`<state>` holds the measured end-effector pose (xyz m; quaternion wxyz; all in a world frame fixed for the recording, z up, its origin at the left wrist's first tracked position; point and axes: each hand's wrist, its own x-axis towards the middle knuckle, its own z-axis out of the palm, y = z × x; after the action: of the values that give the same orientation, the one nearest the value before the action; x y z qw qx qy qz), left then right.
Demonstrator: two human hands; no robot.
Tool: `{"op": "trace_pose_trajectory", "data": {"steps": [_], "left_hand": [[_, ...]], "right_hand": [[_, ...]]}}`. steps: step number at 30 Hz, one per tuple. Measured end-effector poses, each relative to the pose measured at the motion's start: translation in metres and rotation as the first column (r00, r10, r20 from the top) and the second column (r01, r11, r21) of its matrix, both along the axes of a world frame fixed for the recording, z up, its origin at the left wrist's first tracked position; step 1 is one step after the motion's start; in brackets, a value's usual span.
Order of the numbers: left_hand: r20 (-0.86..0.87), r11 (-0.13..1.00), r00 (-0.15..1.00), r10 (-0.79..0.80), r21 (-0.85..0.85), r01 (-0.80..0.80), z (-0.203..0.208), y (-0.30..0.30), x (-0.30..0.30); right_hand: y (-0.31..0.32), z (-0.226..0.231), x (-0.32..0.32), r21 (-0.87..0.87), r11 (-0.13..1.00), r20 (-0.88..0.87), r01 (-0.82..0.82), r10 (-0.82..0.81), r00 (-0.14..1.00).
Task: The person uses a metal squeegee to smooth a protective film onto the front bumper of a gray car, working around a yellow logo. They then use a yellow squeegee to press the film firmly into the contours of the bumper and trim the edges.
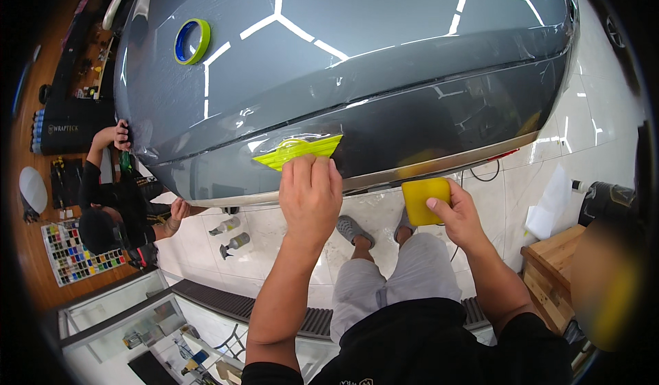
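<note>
A glossy grey car body (384, 62) curves across the space before me, with clear film on it that wrinkles in places. My left hand (309, 196) grips a ridged neon-yellow squeegee (298, 151), its long edge pressed against the car's side panel below a dark seam. Wrinkled, shiny film shows just above that edge. Lower and to the right, my right hand (461, 213) pinches a square yellow squeegee card (425, 201) by thumb and fingers, near the panel's lower edge.
A yellow-green tape roll (192, 41) rests on the car. At the far left a co-worker (110, 206) in black has both hands at the car's edge. Spray bottles (235, 244) stand on the tiled floor. A wooden box (552, 268) sits at right.
</note>
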<state>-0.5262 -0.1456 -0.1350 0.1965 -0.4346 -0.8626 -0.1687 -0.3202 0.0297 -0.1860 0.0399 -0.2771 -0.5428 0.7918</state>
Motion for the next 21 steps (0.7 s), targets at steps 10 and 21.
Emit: {"op": "trace_pose_trajectory", "data": {"steps": [10,21], "left_hand": [[0.422,0.986,0.903,-0.085,0.165,0.016,-0.046,-0.058,0.068],[0.814,0.705,0.246,-0.527,0.580,-0.409,-0.066,-0.115,0.112]], "right_hand": [[0.018,0.048,-0.054,0.337,0.932,-0.146,0.132,-0.087,0.985],[-0.125,0.033,-0.057,0.489,0.717,0.142,-0.497,0.497,0.856]]}}
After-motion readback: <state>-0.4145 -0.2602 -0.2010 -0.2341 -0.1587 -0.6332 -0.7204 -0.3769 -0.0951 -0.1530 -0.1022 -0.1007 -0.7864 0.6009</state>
